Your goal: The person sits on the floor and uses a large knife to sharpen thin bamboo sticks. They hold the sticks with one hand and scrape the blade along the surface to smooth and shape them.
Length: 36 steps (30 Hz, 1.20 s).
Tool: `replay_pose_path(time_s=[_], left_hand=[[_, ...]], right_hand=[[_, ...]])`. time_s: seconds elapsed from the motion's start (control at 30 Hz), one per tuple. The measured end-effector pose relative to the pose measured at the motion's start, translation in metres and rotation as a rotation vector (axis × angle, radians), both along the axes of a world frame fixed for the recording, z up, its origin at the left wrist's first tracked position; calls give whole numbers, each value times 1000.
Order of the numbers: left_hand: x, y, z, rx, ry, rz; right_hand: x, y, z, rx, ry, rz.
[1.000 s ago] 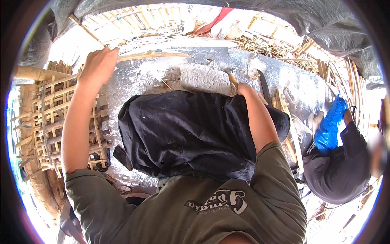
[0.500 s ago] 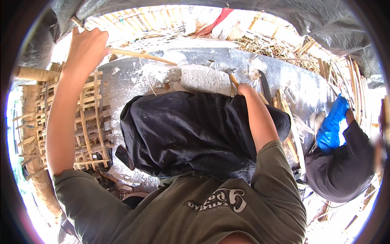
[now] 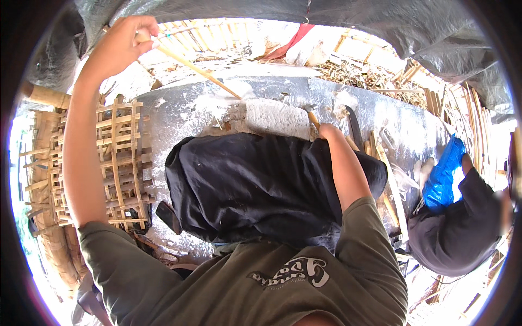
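Left hand [image 3: 117, 48], raised over far left corner of grey sheet [image 3: 187, 100], pinches bamboo stick [image 3: 198, 70] between thumb and fingers; stick slants down, lower tip near pale block [image 3: 278, 117] toward sheet's far edge. Right hand [image 3: 327, 131], fingers curled around wooden-handled tool [image 3: 314, 119], just beside block's right end. Black cloth [image 3: 250, 185] covers lap. Bamboo lattice [image 3: 120, 157] at sheet's left edge; co-worker [image 3: 454, 233] near blue plastic [image 3: 445, 176] by right edge.
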<state>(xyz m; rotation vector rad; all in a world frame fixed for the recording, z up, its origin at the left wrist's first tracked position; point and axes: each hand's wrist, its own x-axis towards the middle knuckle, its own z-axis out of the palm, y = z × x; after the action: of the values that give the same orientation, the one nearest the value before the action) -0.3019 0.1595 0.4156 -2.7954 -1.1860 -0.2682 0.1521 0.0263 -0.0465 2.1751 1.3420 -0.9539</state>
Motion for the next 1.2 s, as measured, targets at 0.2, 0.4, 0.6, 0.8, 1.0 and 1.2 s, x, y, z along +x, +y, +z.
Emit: replay_pose_path(time_s=[0.2, 0.4, 0.6, 0.8, 1.0, 1.2], left_hand=[[12, 16, -32, -368, -475, 92], [35, 28, -109, -314, -1282, -118], [63, 34, -148, -228, -1764, -203], [76, 13, -146, -73, -1904, -208], [67, 22, -154, 45, -1872, -190], [57, 21, -168, -83, -1842, -180]], right_hand=[[15, -2, -24, 0, -23, 31], [5, -5, -4, 118, -8, 82], [8, -16, 8, 150, 5, 120], [7, -18, 16, 125, 38, 186], [-1, -13, 22, 61, 42, 175], [-3, -12, 27, 48, 14, 206]])
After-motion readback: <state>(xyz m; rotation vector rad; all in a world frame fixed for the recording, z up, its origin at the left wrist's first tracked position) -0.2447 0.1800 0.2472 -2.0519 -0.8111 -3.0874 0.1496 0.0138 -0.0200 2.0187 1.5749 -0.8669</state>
